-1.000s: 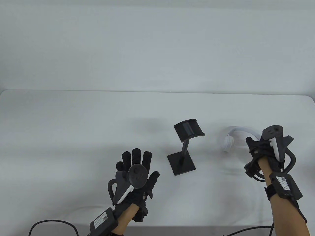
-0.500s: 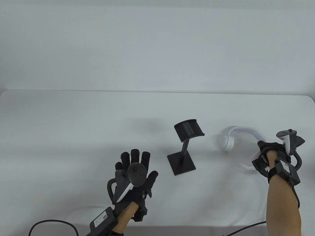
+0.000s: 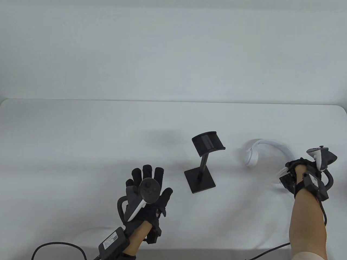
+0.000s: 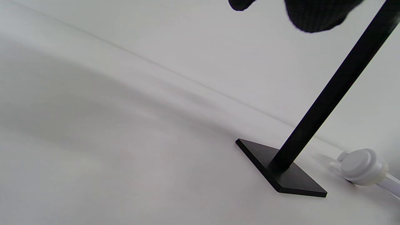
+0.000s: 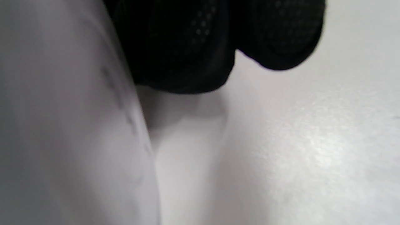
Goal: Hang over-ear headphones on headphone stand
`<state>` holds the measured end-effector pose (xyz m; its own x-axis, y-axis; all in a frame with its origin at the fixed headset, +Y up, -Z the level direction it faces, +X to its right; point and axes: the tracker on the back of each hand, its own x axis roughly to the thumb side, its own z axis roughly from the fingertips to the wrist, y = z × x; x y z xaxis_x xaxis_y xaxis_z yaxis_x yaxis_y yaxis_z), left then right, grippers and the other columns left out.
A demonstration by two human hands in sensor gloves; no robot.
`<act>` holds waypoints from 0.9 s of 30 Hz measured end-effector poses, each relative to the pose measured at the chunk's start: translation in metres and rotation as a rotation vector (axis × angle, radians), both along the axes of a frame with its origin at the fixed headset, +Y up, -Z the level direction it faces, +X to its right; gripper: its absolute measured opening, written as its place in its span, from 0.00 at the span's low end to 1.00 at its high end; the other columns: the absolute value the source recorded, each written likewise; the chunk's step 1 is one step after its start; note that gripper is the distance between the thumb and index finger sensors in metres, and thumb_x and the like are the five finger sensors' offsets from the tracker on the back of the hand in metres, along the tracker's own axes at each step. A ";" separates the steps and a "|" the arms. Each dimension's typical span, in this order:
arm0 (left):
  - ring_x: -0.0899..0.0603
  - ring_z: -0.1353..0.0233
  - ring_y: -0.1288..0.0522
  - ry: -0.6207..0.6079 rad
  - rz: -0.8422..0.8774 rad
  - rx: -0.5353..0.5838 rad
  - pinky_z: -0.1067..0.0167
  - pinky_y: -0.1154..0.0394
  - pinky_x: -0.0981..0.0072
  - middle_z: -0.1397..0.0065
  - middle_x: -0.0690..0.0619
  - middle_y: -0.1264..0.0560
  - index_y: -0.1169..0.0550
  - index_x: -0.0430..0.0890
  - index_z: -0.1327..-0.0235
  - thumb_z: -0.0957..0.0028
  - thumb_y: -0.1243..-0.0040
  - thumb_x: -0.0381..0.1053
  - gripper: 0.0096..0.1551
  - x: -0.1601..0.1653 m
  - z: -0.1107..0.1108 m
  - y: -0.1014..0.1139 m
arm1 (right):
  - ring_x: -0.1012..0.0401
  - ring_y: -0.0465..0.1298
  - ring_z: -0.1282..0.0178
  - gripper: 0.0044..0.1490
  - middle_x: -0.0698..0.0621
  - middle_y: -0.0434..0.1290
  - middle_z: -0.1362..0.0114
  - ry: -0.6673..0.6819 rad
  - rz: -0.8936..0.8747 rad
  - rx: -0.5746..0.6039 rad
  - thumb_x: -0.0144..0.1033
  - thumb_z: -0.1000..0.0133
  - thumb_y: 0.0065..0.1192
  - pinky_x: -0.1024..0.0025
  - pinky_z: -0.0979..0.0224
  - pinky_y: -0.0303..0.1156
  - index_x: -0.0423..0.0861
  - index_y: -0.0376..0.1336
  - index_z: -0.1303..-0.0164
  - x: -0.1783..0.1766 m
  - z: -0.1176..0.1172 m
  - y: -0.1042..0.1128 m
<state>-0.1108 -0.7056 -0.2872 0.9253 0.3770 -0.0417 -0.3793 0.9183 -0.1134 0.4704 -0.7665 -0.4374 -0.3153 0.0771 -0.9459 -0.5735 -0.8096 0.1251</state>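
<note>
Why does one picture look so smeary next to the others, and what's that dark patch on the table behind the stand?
Right wrist view: the camera sits too close, so the right hand's fingers and the white headphones blur. Table view: sharp and evenly lit; the patch is a soft shadow, probably from the headphone stand. Left wrist view: crisp, tilted.

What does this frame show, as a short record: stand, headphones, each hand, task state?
stand: black stand upright mid-table, top cradle bare
headphones: white headphones to the right of the stand, one earcup near it
right hand: right hand grips the headband's near end
left hand: left hand spread open, holding nothing, left of the stand
task state: headphones not yet hung
</note>
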 end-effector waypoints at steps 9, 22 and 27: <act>0.37 0.18 0.69 -0.008 0.012 0.010 0.28 0.66 0.36 0.15 0.56 0.61 0.51 0.68 0.21 0.54 0.54 0.73 0.46 0.000 -0.001 0.002 | 0.67 0.82 0.70 0.31 0.55 0.80 0.58 -0.030 0.043 0.106 0.59 0.57 0.62 0.67 0.60 0.80 0.50 0.71 0.53 0.006 0.016 0.014; 0.37 0.18 0.69 -0.027 0.030 0.034 0.28 0.65 0.36 0.15 0.56 0.61 0.51 0.68 0.21 0.54 0.54 0.73 0.46 0.002 0.002 0.006 | 0.65 0.82 0.70 0.31 0.54 0.80 0.58 0.129 0.005 0.531 0.58 0.57 0.62 0.66 0.61 0.79 0.50 0.70 0.52 -0.007 0.085 0.102; 0.37 0.18 0.68 -0.020 0.032 0.033 0.28 0.65 0.36 0.15 0.56 0.61 0.51 0.67 0.21 0.54 0.54 0.73 0.46 0.000 0.003 0.006 | 0.65 0.82 0.70 0.31 0.54 0.80 0.58 0.245 -0.020 0.711 0.59 0.57 0.62 0.66 0.61 0.79 0.51 0.70 0.52 -0.038 0.110 0.134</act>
<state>-0.1106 -0.7000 -0.2847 0.9132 0.4073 -0.0108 -0.4066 0.9091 -0.0911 0.4319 -0.6321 -0.3275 -0.5022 0.6511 -0.5691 -0.6121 -0.7325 -0.2979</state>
